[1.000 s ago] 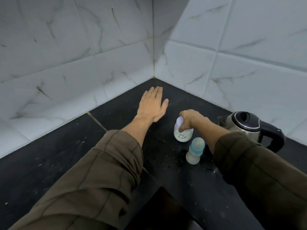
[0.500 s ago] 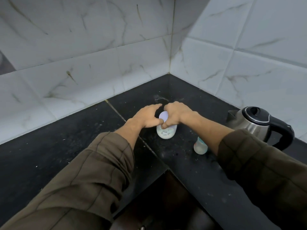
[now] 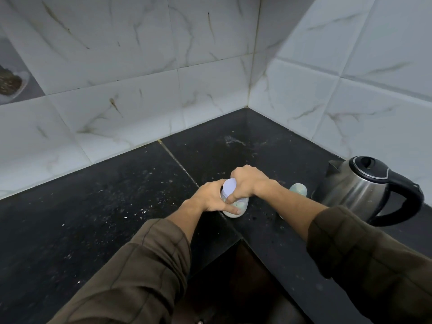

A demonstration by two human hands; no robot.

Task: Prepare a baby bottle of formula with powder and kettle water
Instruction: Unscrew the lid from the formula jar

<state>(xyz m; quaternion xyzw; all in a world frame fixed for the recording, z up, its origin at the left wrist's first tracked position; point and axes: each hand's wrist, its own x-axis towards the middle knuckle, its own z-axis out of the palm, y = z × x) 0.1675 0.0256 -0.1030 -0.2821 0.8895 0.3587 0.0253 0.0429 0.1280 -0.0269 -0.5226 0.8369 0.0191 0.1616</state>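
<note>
Now I have both hands on the jar (image 3: 242, 205), which stands upright on the worktop (image 3: 117, 206) close to its front edge, where the dark surface steps down into a recess (image 3: 233, 288). My left hand (image 3: 210, 198) grips the jar's body from the left, thumb laid across the lower front and fingers curled round the far side. My right hand (image 3: 248, 181) closes over the top from the right and grips the lid (image 3: 228, 187), whose pale round face shows between the two hands; its thumb points down the front of the jar. I cannot tell whether the lid is seated or loose.

Just behind my right forearm stands the bottle (image 3: 298, 190), mostly hidden, only its teal top showing. Beside it to the right is the kettle (image 3: 357, 190), steel with a black lid and handle, the spout turned toward the bottle. Pale specks lie scattered on the worktop. White marbled tiles (image 3: 140, 90) meet in the corner behind.
</note>
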